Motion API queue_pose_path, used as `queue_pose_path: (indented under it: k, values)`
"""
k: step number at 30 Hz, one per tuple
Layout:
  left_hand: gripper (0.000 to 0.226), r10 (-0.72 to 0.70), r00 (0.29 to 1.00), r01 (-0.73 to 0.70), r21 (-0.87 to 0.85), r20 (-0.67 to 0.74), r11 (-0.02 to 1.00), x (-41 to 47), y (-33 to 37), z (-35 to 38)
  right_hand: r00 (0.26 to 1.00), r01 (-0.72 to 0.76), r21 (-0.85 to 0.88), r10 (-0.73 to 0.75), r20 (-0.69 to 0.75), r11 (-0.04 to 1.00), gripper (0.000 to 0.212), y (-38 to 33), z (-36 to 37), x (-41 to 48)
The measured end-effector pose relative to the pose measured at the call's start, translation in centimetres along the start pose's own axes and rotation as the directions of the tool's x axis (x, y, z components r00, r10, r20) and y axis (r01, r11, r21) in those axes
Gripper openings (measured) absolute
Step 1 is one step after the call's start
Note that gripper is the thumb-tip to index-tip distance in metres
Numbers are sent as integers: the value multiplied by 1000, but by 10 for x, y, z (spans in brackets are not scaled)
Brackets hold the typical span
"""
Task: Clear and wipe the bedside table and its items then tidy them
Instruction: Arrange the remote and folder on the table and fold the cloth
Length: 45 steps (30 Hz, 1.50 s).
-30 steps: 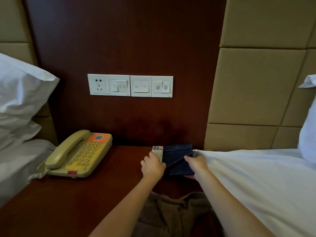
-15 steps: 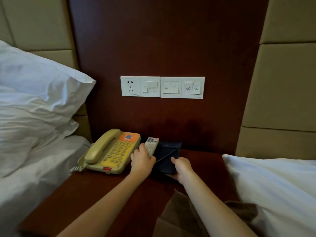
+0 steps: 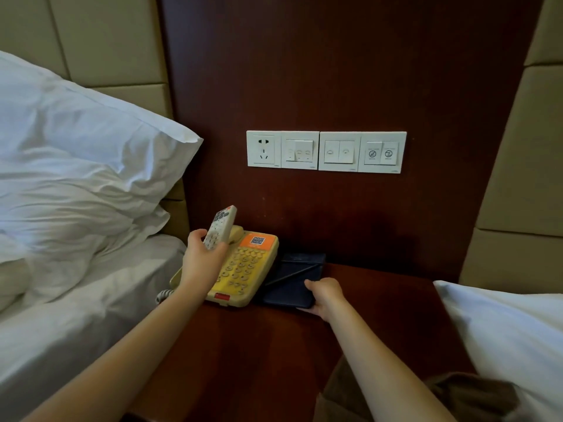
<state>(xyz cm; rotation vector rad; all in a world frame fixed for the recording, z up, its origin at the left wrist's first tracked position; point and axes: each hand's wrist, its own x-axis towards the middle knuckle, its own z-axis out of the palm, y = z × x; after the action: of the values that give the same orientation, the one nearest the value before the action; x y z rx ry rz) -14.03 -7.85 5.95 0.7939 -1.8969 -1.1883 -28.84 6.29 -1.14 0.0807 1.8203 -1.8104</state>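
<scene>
My left hand holds a white remote control lifted and tilted above the left end of the yellow telephone, partly hiding its handset. The phone sits at the back left of the dark wooden bedside table. Beside the phone on its right lies a dark blue folder with a dark pen lying across it. My right hand grips the folder's near right corner, which is flat on the table or barely raised. A brown cloth lies at the table's near right.
A bed with white sheets and a pillow borders the table on the left. Another white pillow overlaps the table's right edge. A row of wall sockets and switches sits on the wooden panel above.
My left hand has lifted the remote off the table and carried it left over the phone. My right hand keeps hold of the folder. The view has swung left.
</scene>
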Motion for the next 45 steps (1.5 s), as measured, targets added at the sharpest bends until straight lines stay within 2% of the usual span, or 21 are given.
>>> queue_pose_path:
  k: [4, 7, 11, 12, 15, 16, 18, 19, 20, 21, 22, 23, 24, 25, 28, 31, 34, 36, 39, 42, 45]
  values:
    - [55, -10, 1000, 10, 25, 14, 1000, 0, -8, -2, 997, 41, -212, -55, -60, 976, 21, -6, -2, -8]
    - [54, -17, 999, 16, 43, 32, 999, -2, -12, 1, 988, 53, -403, -106, -109, 914, 24, -10, -4, -12]
    - [55, -30, 997, 27, 41, 72, 999, -4, -11, 10, 980, 22, -568, -130, -150, 822, 32, -13, -6, -16]
    - [55, -33, 996, 30, 31, 80, 999, -5, -10, 13, 970, 27, -665, -181, -164, 746, 33, -13, -6, -17]
    - [55, -29, 995, 26, 35, 99, 999, -10, -6, 16, 911, 97, -922, -407, -70, 375, 30, -6, -5, -17]
    - [54, -24, 994, 20, 36, 106, 999, -11, -5, 17, 892, 108, -946, -451, -44, 305, 30, -5, -5, -21]
    - [54, -10, 993, 5, 40, 118, 999, -13, -4, 18, 828, 153, -960, -560, -4, 233, 31, -2, -9, -24]
    - [53, 4, 992, -10, 45, 130, 999, -15, -1, 19, 786, 204, -952, -618, 20, 229, 30, -2, -11, -25]
    - [53, 23, 988, -31, 52, 152, 998, -17, 2, 22, 759, 286, -917, -650, 40, 278, 30, -3, -13, -26]
    - [54, 42, 983, -53, 56, 180, 997, -19, 8, 28, 762, 394, -827, -646, 49, 401, 34, -6, -14, -28]
    - [56, 58, 975, -74, 68, 216, 995, -24, 14, 37, 800, 475, -656, -598, 44, 587, 39, -10, -13, -32]
    - [57, 74, 964, -101, 91, 256, 991, -30, 20, 48, 861, 478, -424, -506, 54, 769, 41, -15, -13, -36]
    - [59, 96, 951, -135, 114, 295, 984, -36, 24, 62, 907, 421, -229, -413, 84, 878, 42, -19, -13, -41]
    - [63, 117, 936, -168, 129, 332, 977, -42, 26, 77, 929, 365, -108, -354, 111, 925, 41, -22, -15, -44]
    - [78, 92, 882, -190, 171, 461, 967, -62, 23, 120, 940, 339, -105, -332, 75, 935, 31, -24, -36, -36]
    - [82, 64, 800, -267, 259, 596, 928, -72, 13, 142, 966, 257, -103, -259, -7, 961, 22, -21, -67, -22]
    - [73, 103, 772, -418, 378, 628, 826, -74, 4, 152, 978, 192, -99, -198, -62, 976, 17, -15, -83, -10]
    - [65, 122, 771, -498, 472, 625, 727, -76, 0, 157, 968, 202, -197, -226, -112, 959, 16, -11, -84, -1]
    - [49, 198, 779, -575, 551, 595, 605, -74, -6, 159, 911, 239, -503, -371, -180, 831, 21, -10, -77, 7]
    - [48, 232, 781, -587, 552, 581, 593, -68, -9, 160, 892, 163, -680, -402, -209, 715, 29, -13, -71, 10]
    - [46, 254, 778, -593, 539, 575, 598, -65, -12, 161, 889, 84, -768, -396, -230, 635, 37, -13, -67, 12]
